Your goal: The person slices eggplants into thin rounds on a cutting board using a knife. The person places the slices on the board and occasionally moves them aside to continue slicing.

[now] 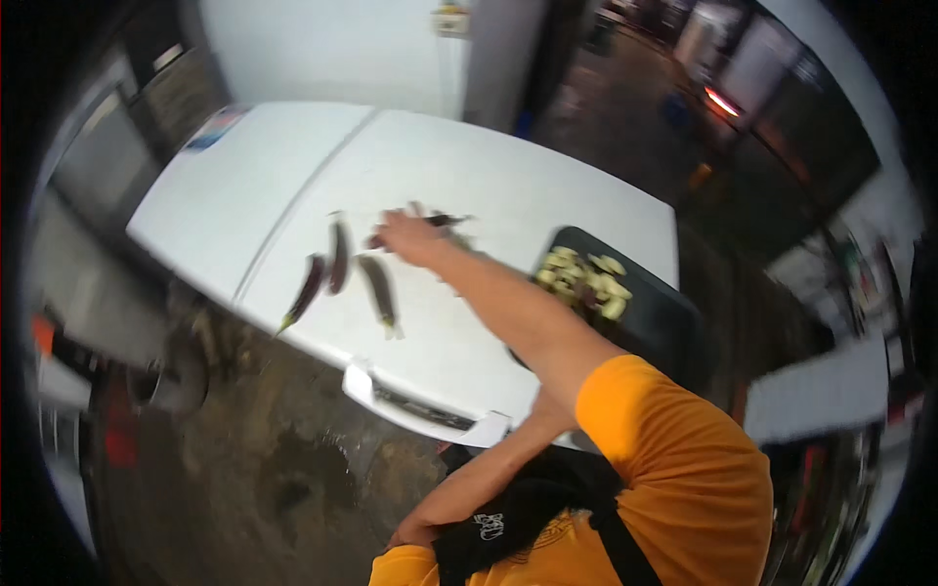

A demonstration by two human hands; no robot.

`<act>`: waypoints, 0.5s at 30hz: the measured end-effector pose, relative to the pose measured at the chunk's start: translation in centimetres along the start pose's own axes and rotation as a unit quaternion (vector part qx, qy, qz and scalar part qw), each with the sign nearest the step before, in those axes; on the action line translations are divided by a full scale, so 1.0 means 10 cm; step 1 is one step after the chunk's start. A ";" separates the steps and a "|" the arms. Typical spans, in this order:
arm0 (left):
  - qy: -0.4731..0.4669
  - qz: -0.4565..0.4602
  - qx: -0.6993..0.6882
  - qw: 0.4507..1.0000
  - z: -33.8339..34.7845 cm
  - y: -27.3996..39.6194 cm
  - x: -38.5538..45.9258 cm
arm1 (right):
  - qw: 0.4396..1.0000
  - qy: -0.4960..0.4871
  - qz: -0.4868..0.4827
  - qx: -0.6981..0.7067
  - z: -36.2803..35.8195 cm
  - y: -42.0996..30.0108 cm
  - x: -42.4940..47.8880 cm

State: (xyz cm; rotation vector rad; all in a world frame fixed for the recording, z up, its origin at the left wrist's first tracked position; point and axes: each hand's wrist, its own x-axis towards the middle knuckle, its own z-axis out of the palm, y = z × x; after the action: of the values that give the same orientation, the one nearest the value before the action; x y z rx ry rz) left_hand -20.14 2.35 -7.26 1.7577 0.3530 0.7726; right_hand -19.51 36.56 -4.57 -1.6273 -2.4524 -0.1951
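My right hand (412,236) reaches across a white refrigerator (469,161) that appears to lie flat as a work surface. It rests over a dark purple eggplant (444,219), parts of which show on both sides of the fingers; blur hides how firmly it grips. Three more long eggplants lie left of the hand: one (302,294) by the front edge, one (338,258) beside it, and a browner one (379,291) nearer the hand. My left forearm (484,476) passes beneath the right arm, which hides the left hand.
A black tray (659,329) holding pale cut eggplant pieces (582,282) stands at the right, partly behind my right arm. A white handle (425,410) juts from the refrigerator's near edge. Wet concrete floor (293,454) lies below, and a white wall (337,51) rises behind.
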 end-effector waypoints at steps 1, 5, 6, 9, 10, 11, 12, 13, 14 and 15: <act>-0.013 -0.005 0.001 1.000 0.00 0.16 0.06 | 0.995 0.096 0.008 0.028 -0.05 0.13 -0.13; -0.151 -0.086 0.204 0.963 0.12 0.22 0.47 | 0.973 0.210 0.017 0.094 -1.17 0.08 -0.52; -0.143 -0.082 0.212 0.963 0.26 0.13 0.59 | 0.966 0.224 0.033 0.124 -1.43 0.17 -0.71; -0.132 -0.193 0.271 0.934 0.43 0.25 0.97 | 0.940 0.284 0.084 0.172 -2.13 0.50 -1.56; -0.127 -0.253 0.296 0.912 0.47 0.31 1.03 | 0.931 0.306 0.113 0.164 -2.32 0.58 -1.88; -0.067 -0.208 0.313 0.924 0.49 0.22 0.98 | 0.921 0.329 0.143 0.154 -2.48 0.68 -2.24; -0.069 -0.233 0.325 0.914 0.43 0.23 0.96 | 0.915 0.321 0.169 0.174 -2.53 0.83 -2.60; -0.075 -0.257 0.335 0.903 0.38 0.27 0.93 | 0.908 0.312 0.198 0.194 -2.55 0.99 -2.98; -0.068 -0.260 0.344 0.900 0.35 0.31 0.89 | 0.908 0.291 0.238 0.184 -2.52 1.13 -3.36; -0.061 -0.262 0.354 0.896 0.30 0.36 0.86 | 0.906 0.269 0.276 0.173 -2.44 1.25 -3.71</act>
State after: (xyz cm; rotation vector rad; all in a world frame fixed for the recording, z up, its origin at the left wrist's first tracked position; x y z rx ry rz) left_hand -12.31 4.01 -1.67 2.2119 1.0746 0.1271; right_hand 8.16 2.89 10.67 -1.7318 -1.4631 -0.0948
